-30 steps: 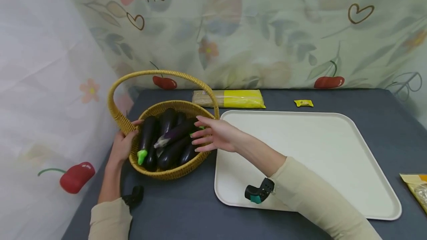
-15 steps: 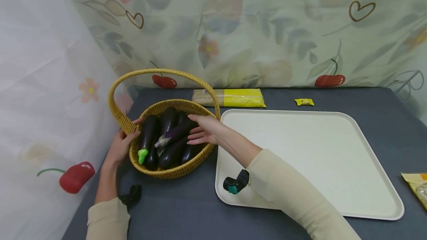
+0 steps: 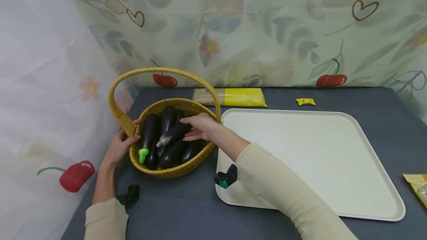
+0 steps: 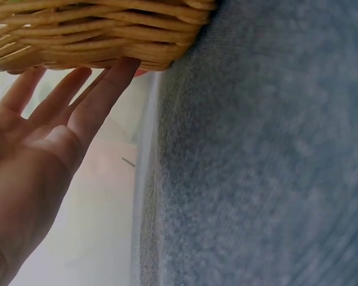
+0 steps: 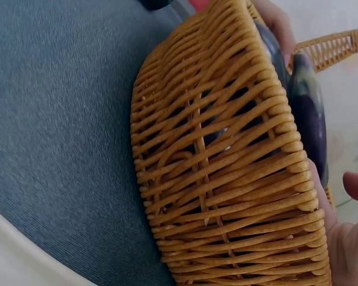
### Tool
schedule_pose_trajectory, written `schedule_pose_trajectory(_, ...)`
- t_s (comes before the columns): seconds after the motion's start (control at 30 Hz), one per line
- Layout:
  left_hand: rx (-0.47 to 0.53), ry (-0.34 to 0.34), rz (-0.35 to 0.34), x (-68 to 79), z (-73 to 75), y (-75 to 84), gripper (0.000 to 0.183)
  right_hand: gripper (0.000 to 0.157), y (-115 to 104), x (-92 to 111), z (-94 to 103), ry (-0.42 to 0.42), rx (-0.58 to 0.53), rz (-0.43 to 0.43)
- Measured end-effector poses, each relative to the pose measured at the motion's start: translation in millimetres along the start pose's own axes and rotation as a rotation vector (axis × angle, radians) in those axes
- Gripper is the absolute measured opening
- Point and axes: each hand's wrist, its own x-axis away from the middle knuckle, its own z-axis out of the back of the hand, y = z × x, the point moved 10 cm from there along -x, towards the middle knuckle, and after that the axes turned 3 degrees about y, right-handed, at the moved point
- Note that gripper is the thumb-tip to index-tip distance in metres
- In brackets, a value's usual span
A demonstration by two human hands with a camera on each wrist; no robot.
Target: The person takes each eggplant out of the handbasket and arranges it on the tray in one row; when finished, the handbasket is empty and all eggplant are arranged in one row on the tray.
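A yellow wicker basket [image 3: 176, 172] with a tall arched handle holds several dark purple eggplants, one with a bright green cap [image 3: 143, 155]. My left hand [image 3: 116, 149] holds the basket's left rim, thumb over the edge; its fingers lie along the outer wicker in the left wrist view. Reaching in over the right rim is my right hand [image 3: 201, 126]. Its thumb and fingers are spread on either side of the topmost eggplant [image 3: 175, 132]. In the right wrist view the thumb [image 5: 357, 186] stands apart from that eggplant, and the wicker side hides some of the fingers.
Right of the basket lies a large white tray [image 3: 310, 158], partly under my right sleeve. Behind stand a yellow-ended packet of noodles [image 3: 230, 97] and a small yellow wrapped piece [image 3: 305, 102]. Another packet [image 3: 417, 186] shows at the right edge. Printed cloth hangs behind and left.
My right hand has moved left and deeper into the basket, from the right rim to the topmost eggplant. The left hand keeps its hold, and the basket has barely moved.
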Motion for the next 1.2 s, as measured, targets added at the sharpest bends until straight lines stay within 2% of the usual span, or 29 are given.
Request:
schedule_pose_trajectory(0.23,-0.011,-0.005,0.016,0.6,0.4,-0.5,0.055,0.064,-4,-6,-2.8,0.032,0.097,0.024)
schedule_pose_trajectory(0.43,0.023,0.002,0.008,0.9,0.8,2.3,0.054,0.066,-11,-7,-9.4,0.051,0.177,0.065)
schedule_pose_trajectory(0.57,0.039,0.006,0.0,1.1,1.2,3.6,0.053,0.063,-12,-8,-11.1,0.05,0.174,0.071)
schedule_pose_trajectory(0.73,0.032,0.009,-0.002,1.6,0.3,4.3,0.053,0.063,-9,-11,-7.9,0.04,0.115,0.044)
schedule_pose_trajectory(0.9,0.055,0.013,-0.004,1.6,-0.6,4.6,0.052,0.079,-7,-13,-7.3,-0.01,0.054,0.023)
schedule_pose_trajectory(1.0,0.058,0.014,-0.001,1.4,-0.4,4.3,0.052,0.084,-8,-14,-9.4,-0.058,0.016,0.038)
schedule_pose_trajectory(1.2,0.052,0.01,0.025,1.5,-0.5,2.3,0.053,0.083,-14,-9,-16.8,-0.174,0.028,0.111)
